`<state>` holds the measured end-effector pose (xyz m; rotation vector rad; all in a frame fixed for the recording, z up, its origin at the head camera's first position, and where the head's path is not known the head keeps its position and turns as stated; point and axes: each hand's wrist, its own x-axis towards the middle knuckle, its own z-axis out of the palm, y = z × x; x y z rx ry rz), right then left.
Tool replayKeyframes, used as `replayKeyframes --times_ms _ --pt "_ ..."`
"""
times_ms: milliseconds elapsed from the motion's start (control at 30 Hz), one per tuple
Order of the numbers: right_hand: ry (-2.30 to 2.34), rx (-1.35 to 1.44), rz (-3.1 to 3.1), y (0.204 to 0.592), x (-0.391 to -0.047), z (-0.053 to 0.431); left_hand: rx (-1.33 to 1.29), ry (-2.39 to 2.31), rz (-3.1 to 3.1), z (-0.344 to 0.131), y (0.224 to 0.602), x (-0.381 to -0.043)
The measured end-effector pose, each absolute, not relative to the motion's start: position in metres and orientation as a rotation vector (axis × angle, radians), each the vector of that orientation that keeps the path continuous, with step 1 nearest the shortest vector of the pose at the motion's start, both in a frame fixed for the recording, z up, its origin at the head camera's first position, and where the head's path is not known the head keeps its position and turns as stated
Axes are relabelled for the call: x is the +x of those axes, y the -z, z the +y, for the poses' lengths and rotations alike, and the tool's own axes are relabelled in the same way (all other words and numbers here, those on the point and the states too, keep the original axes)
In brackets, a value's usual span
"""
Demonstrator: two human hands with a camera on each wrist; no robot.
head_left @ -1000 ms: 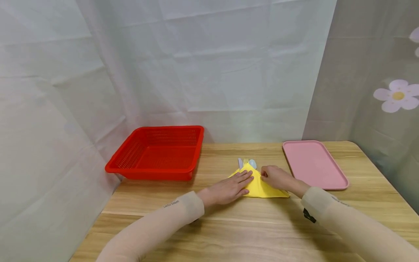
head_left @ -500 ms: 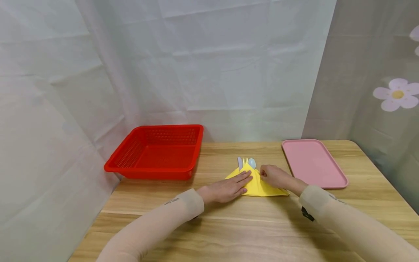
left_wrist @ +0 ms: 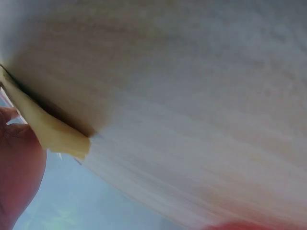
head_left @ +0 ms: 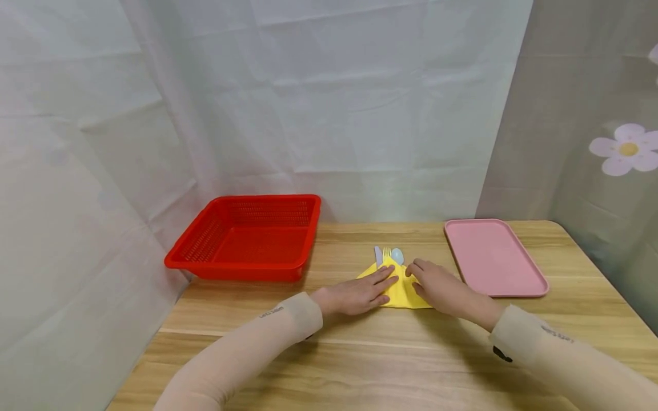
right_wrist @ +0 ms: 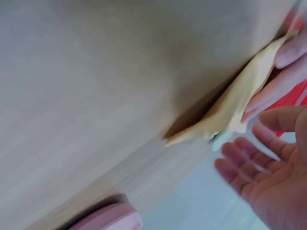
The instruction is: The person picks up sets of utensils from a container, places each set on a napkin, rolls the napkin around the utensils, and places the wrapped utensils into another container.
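A folded yellow cloth napkin (head_left: 405, 294) lies on the wooden table, its top partly wrapped over cutlery. Out of its upper edge stick a pale purple knife (head_left: 378, 255), a yellow fork (head_left: 387, 252) and a light blue spoon (head_left: 397, 255). My left hand (head_left: 358, 295) rests flat on the napkin's left half, fingers straight. Over the right side is my right hand (head_left: 443, 288), fingers loosely bent and spread. In the right wrist view, nothing sits between the right hand's (right_wrist: 276, 177) thumb and fingers, and the napkin (right_wrist: 232, 105) is just beyond. The handles are hidden under cloth.
A red plastic basket (head_left: 241, 273) stands to the left at the back of the table (head_left: 370, 365). At the back right lies a pink tray (head_left: 493, 257). White and grey curtains hang behind the table.
My right fingers, curled at the napkin's right side before, have loosened and spread, and the hand has turned slightly. Less of the napkin's right corner shows. The left hand stays in place.
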<state>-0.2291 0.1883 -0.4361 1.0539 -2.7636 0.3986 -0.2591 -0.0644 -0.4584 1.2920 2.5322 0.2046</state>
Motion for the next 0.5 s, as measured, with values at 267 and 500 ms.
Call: replayKeyframes --times_ms 267,500 --pt "-0.426 1.332 -2.738 0.442 -0.191 0.210 1.286 -0.187 2.526 -0.060 0.451 -0.260" --pt "-0.513 1.300 -2.879 0.446 -0.185 0.216 1.317 -0.205 2.531 -0.057 0.453 -0.262"
